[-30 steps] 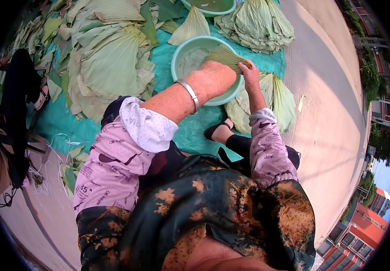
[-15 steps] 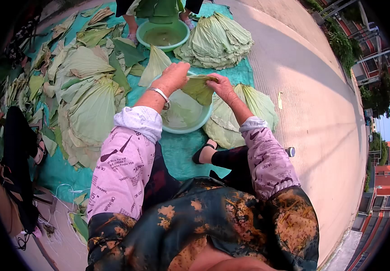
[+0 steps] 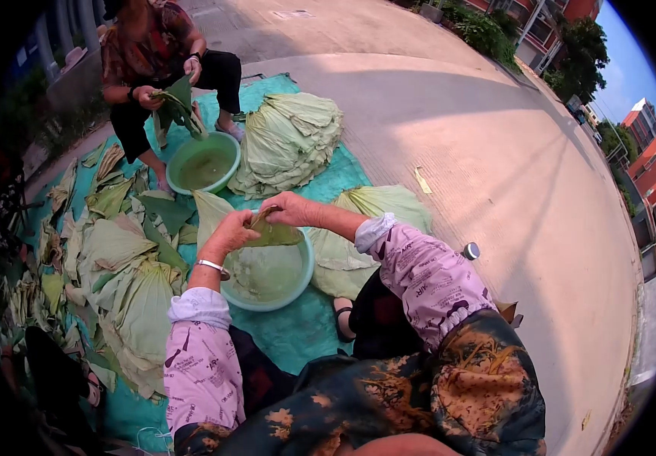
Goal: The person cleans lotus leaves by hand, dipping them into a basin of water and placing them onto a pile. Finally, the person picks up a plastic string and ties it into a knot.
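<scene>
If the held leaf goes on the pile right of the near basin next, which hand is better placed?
Probably the right hand: it pinches the leaf, and its arm is on the same side as the pile. The left hand, also at the leaf, is farther away.

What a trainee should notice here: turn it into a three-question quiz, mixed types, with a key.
1. True or false: the person's left hand and right hand are spread wide apart.

2. Which arm wears the silver bangle? A) right B) left C) both

3. Fill in the missing word: the leaf is held up over a round ____.

Key:
1. False; they are close together, at the leaf.
2. B
3. basin
</scene>
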A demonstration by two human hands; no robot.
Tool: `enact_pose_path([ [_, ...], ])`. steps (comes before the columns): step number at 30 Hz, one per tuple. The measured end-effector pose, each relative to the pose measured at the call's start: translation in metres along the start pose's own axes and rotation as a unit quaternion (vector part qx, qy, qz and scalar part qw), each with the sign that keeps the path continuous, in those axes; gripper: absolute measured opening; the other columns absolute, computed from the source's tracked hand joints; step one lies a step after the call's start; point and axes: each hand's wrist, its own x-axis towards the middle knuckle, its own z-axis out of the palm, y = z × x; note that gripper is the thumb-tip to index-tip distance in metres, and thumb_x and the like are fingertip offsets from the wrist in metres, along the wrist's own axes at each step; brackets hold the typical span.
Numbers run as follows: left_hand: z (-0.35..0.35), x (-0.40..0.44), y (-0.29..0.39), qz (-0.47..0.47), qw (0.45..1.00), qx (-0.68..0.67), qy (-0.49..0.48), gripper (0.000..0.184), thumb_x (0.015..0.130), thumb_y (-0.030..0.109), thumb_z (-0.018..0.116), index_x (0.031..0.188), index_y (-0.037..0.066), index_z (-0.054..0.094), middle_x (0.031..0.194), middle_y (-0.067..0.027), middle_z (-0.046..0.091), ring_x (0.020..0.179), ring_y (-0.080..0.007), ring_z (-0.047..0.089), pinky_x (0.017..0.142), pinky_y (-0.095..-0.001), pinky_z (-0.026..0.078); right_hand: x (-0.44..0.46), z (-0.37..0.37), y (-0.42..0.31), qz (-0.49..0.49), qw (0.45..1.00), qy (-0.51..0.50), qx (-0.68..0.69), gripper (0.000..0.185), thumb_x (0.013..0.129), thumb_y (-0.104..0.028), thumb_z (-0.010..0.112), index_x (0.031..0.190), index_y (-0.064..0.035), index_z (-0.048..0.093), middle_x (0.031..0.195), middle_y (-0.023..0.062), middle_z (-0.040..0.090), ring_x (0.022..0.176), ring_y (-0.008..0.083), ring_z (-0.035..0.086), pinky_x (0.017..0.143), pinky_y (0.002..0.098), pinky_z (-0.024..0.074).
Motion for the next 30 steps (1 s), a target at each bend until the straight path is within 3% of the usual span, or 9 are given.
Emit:
enact_pose_path([
  [9,-0.007,-0.009,0.007,-0.049,0.994,0.09,0.034,0.022,0.063,0.006,0.07,0.076,0.0,0.055,0.066,-0.0103,0.055,0.062,-0.021,0.052,0.058,-0.0322,0.042,0.003,0.003,0.032,0.017,0.997,0.001,0.077,0.028,0.073,-0.011,0.064,0.099,-0.005,0.06,0.079,0.0068,0.062,0.076,0.0113,0.056,0.072,0.0272,0.0464],
  [12,-0.006,-0.008,0.009,-0.032,0.993,0.092,0.065,0.022,0.063,0.008,0.07,0.078,-0.001,0.057,0.068,-0.013,0.057,0.064,-0.0245,0.055,0.059,-0.034,0.043,0.002,-0.004,0.029,0.06,0.995,-0.016,0.079,0.028,0.074,-0.012,0.065,0.101,-0.0046,0.06,0.085,0.0032,0.064,0.08,0.0086,0.055,0.076,0.0266,0.0454],
  [14,-0.007,-0.001,0.002,-0.032,0.992,0.1,0.065,0.023,0.064,0.01,0.069,0.081,-0.001,0.058,0.069,-0.014,0.059,0.066,-0.0258,0.057,0.061,-0.0349,0.044,-0.003,-0.005,0.03,0.081,0.973,0.004,0.216,0.031,0.073,-0.014,0.067,0.102,-0.0054,0.061,0.086,0.001,0.063,0.078,0.0085,0.055,0.073,0.0259,0.0451],
  [17,-0.008,0.0,0.002,-0.052,0.992,0.098,0.068,0.026,0.066,0.014,0.067,0.085,-0.001,0.059,0.071,-0.0159,0.059,0.067,-0.0266,0.057,0.063,-0.0349,0.044,-0.012,-0.01,0.026,0.182,0.946,-0.014,0.267,0.029,0.072,-0.014,0.067,0.101,-0.008,0.062,0.082,-0.0022,0.062,0.071,0.0075,0.051,0.065,0.0235,0.0419],
  [19,-0.009,0.0,0.001,-0.021,0.99,0.098,0.104,0.019,0.071,0.01,0.066,0.083,-0.002,0.058,0.063,-0.0004,0.046,0.062,-0.0108,0.044,0.06,-0.0273,0.04,-0.018,-0.011,0.034,0.202,0.947,-0.03,0.247,0.026,0.073,-0.015,0.067,0.097,-0.0085,0.063,0.079,-0.0032,0.06,0.07,0.0069,0.05,0.062,0.0221,0.04],
  [23,-0.013,-0.003,-0.001,-0.032,0.989,0.089,0.116,0.021,0.072,0.011,0.066,0.086,-0.002,0.058,0.066,-0.0012,0.05,0.064,-0.0114,0.046,0.062,-0.0275,0.041,-0.02,-0.011,0.059,0.185,0.966,-0.074,0.167,0.016,0.076,-0.016,0.064,0.09,-0.0075,0.062,0.076,-0.0037,0.058,0.071,0.0065,0.05,0.065,0.0214,0.0403],
  [25,-0.015,-0.003,-0.004,-0.045,0.985,0.113,0.12,0.022,0.072,0.012,0.066,0.088,-0.002,0.058,0.068,-0.0016,0.052,0.064,-0.0119,0.046,0.063,-0.0275,0.041,-0.021,-0.008,0.062,0.18,0.963,-0.035,0.196,0.014,0.077,-0.016,0.063,0.088,-0.0073,0.06,0.077,-0.0035,0.057,0.072,0.0064,0.05,0.067,0.0215,0.041],
  [28,-0.014,-0.003,-0.009,-0.026,0.983,0.091,0.156,0.025,0.069,0.015,0.067,0.086,-0.001,0.057,0.067,-0.0111,0.055,0.064,-0.0219,0.053,0.062,-0.034,0.042,-0.02,-0.006,0.061,0.167,0.965,0.023,0.202,0.013,0.081,-0.018,0.06,0.088,-0.0078,0.056,0.081,-0.0034,0.055,0.075,0.0067,0.051,0.07,0.0226,0.0423],
  [30,-0.014,-0.002,-0.013,-0.021,0.982,0.082,0.169,0.026,0.069,0.014,0.068,0.087,0.0,0.056,0.068,-0.0099,0.055,0.064,-0.0207,0.052,0.062,-0.0334,0.042,-0.019,-0.005,0.056,0.18,0.952,0.05,0.241,0.015,0.081,-0.02,0.059,0.089,-0.0079,0.055,0.081,-0.0037,0.055,0.076,0.0069,0.05,0.07,0.0233,0.0423],
])
